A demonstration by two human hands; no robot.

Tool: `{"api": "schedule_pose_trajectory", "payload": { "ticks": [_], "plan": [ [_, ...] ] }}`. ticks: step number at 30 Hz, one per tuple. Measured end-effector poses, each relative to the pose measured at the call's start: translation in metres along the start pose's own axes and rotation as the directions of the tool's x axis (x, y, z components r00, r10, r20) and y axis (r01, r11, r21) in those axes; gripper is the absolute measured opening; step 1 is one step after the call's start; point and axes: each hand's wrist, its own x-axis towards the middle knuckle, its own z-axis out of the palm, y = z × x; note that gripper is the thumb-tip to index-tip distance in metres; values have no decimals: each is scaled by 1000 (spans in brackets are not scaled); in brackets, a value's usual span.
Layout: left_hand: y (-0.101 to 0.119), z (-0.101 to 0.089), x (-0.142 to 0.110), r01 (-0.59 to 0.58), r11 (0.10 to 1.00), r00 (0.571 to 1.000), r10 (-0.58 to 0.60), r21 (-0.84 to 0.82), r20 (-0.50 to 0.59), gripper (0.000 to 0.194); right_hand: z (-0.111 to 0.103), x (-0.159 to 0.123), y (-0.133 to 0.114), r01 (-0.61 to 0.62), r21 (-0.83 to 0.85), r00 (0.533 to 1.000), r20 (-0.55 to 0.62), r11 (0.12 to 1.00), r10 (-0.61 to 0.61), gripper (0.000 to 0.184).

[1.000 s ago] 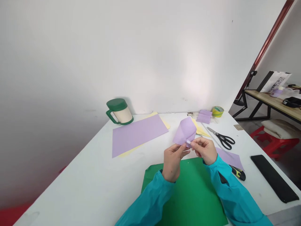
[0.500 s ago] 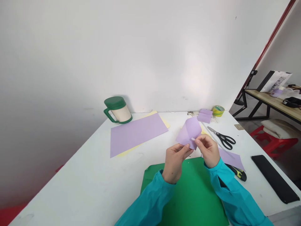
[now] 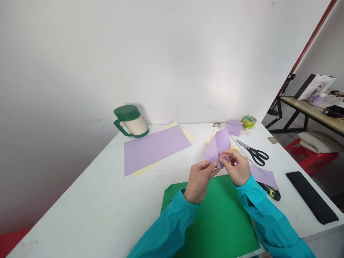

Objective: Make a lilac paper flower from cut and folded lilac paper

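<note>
A small piece of purple paper (image 3: 222,139), curled over on itself, is held up above the table between both hands. My left hand (image 3: 200,179) pinches its lower edge between thumb and fingers. At the overlap on the right, my right hand (image 3: 236,166) presses thumb and forefinger together against the paper. Whatever small thing may lie under those right fingertips is hidden. Beneath both hands is a green mat (image 3: 215,218). Yellow paper scraps (image 3: 211,139) show just behind the curled piece.
Scissors (image 3: 254,152), a purple paper strip (image 3: 264,176), a utility knife (image 3: 272,191) and a black case (image 3: 311,197) lie right. Folded purple paper (image 3: 234,127) and a tape roll (image 3: 249,122) sit behind. Left are a large purple sheet (image 3: 157,148) and a green-lidded mug (image 3: 131,122).
The small whitish strip seen at my right fingertips is no longer visible; those fingers now press on the paper's overlap. The view has shifted slightly.
</note>
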Motion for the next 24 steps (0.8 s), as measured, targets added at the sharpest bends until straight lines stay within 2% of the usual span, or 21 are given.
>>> {"api": "schedule_pose_trajectory", "payload": {
  "ticks": [6, 10, 11, 13, 16, 18, 24],
  "plan": [
    [3, 1, 0, -5, 1000, 1000, 6, 28, -28, 25, 1, 0, -1, -10, 9, 1000, 4, 1000, 10, 16],
    [4, 0, 1, -28, 999, 997, 30, 40, -66, 28, -3, -2, -7, 0, 20, 997, -77, 1000, 2, 12],
    [4, 0, 1, -33, 999, 997, 36, 37, -72, 29, -4, -3, -8, -30, 50, 996, -76, 998, 34, 12],
    [4, 0, 0, -42, 999, 997, 44, 32, -65, 28, -5, -4, -10, -157, 135, 988, 8, 978, 157, 19],
    [5, 1, -1, -49, 998, 998, 50, 25, -46, 28, -5, -3, -9, -355, 199, 930, 179, 914, 322, 33],
    [6, 1, -1, -51, 998, 997, 52, 23, -50, 28, -4, -2, -9, -399, 209, 912, 193, 893, 362, 37],
    [5, 2, -2, -41, 999, 997, 41, 2, -60, 28, -1, -2, -10, -426, 219, 902, 177, 878, 393, 37]
  ]
}}
